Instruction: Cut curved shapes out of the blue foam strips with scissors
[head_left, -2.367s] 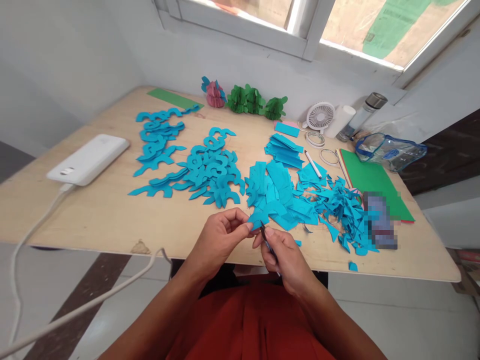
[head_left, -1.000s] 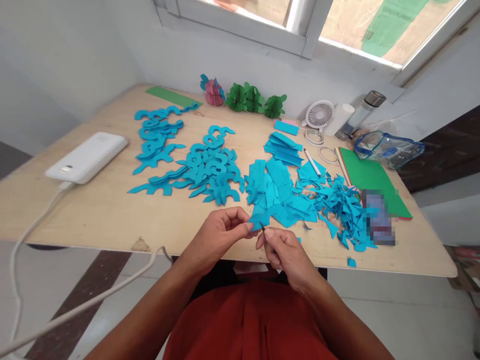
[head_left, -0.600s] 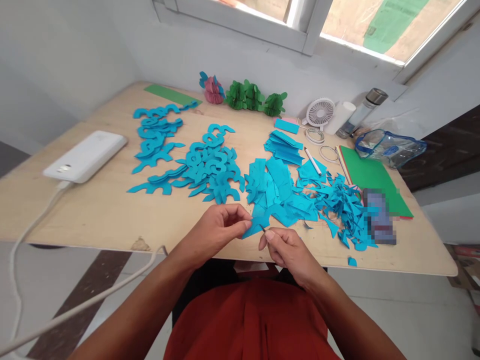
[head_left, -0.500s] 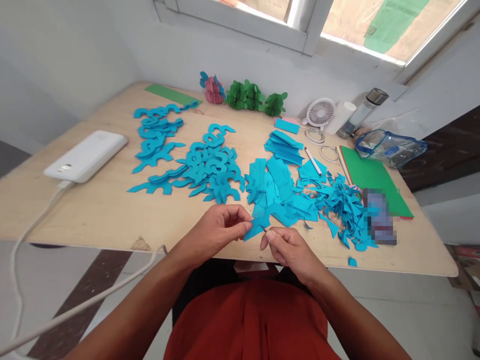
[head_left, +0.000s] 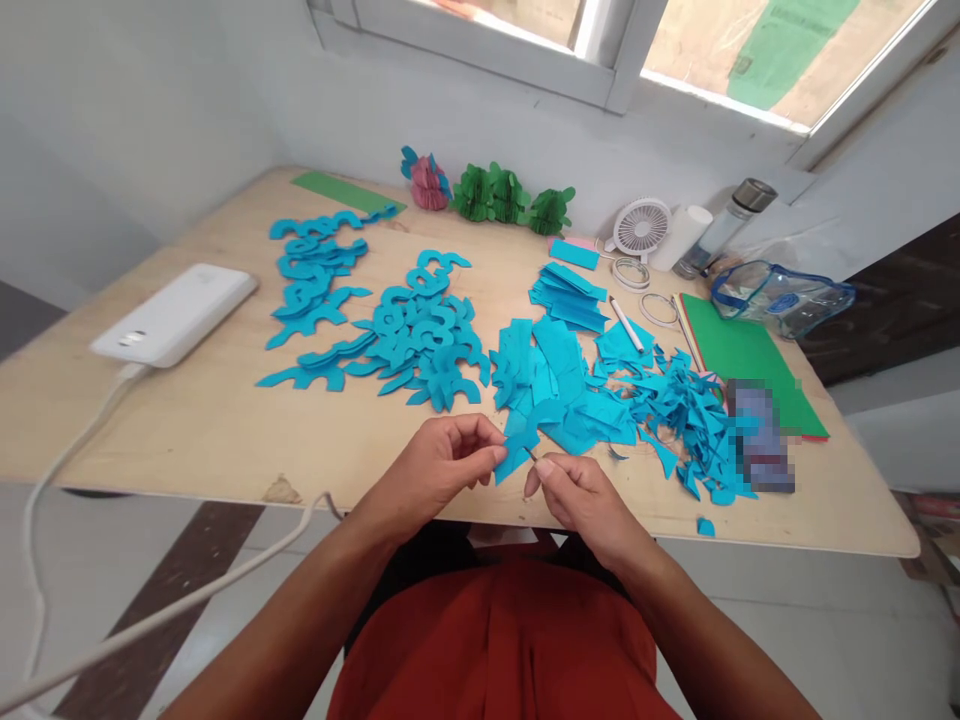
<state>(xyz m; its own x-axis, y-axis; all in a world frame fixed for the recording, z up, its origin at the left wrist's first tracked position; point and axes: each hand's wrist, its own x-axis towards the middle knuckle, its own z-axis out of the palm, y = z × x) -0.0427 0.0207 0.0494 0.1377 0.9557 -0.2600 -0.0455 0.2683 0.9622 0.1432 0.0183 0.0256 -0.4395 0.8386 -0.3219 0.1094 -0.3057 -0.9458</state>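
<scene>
Between the thumb and fingers of my left hand (head_left: 463,455) is a curved blue paper cutout (head_left: 517,450), held just above the table's front part. My right hand (head_left: 574,492) is closed on a thin tool with a dark tip (head_left: 532,455); most of it is hidden in the fingers, so its kind is unclear. That tip touches or nearly touches the cutout's right edge. Behind the hands lie blue paper pieces (head_left: 559,360). To the left are piles of wavy blue cutouts (head_left: 427,335), and to the right a heap of blue scraps (head_left: 686,405).
A white power bank (head_left: 176,315) with a cable lies at the left. Folded green paper figures (head_left: 491,195) stand along the wall. At the right are a small fan (head_left: 642,226), a bottle (head_left: 724,225), a pen (head_left: 626,323), green sheets (head_left: 757,360) and a blurred-out object (head_left: 759,435).
The cutout has tilted and shifted slightly to the right between my hands, showing more of its curved upper end. Both hands stay nearly in place, and the tool tip remains at its edge.
</scene>
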